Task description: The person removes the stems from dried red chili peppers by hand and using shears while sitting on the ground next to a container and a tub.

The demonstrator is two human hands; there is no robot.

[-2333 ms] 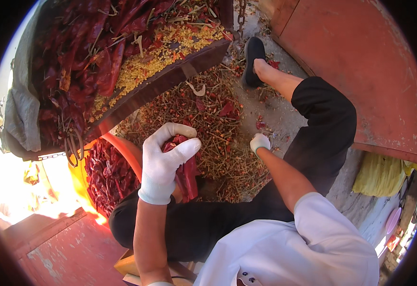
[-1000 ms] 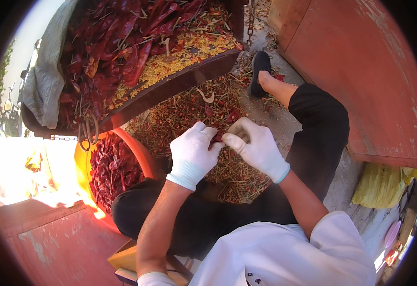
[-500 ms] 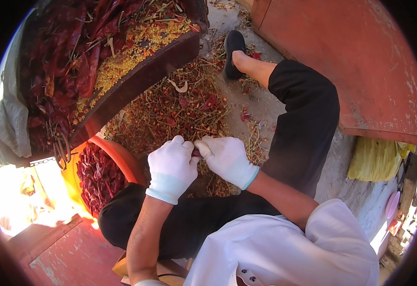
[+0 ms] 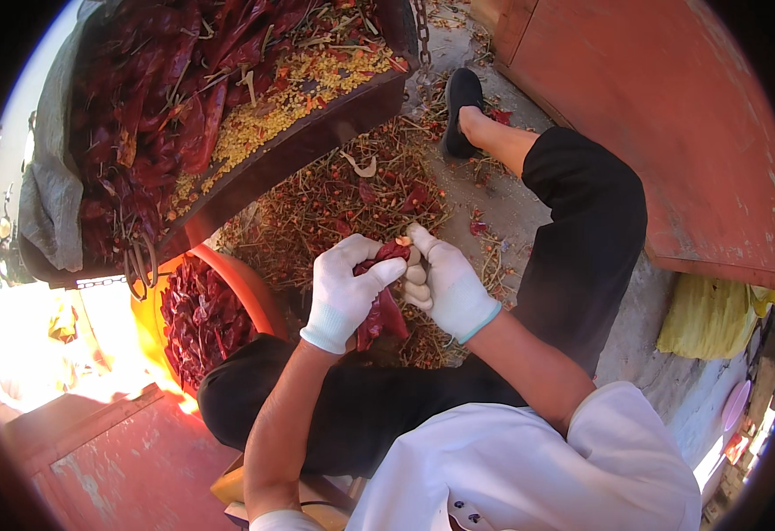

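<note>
Both my hands wear white knit gloves with pale green cuffs and meet in front of my lap. Between the thumb and fingers of my left hand is a dried red chili pepper, its wide body hanging below the thumb. The pepper's torn orange-tinged end pokes out above that thumb. Close against that end, my right hand has its fingers curled in; whether a stem or something else is inside them is hidden.
At upper left, a dark tray bears dried chilies and yellow seeds. An orange bucket of red chilies stands below it. Stems and seeds form a litter pile on the floor. A red panel and yellow sack are at right.
My hands have drawn slightly apart and turned, and the chili, mostly hidden before, now shows with its body hanging down. The whole view has shifted a little.
</note>
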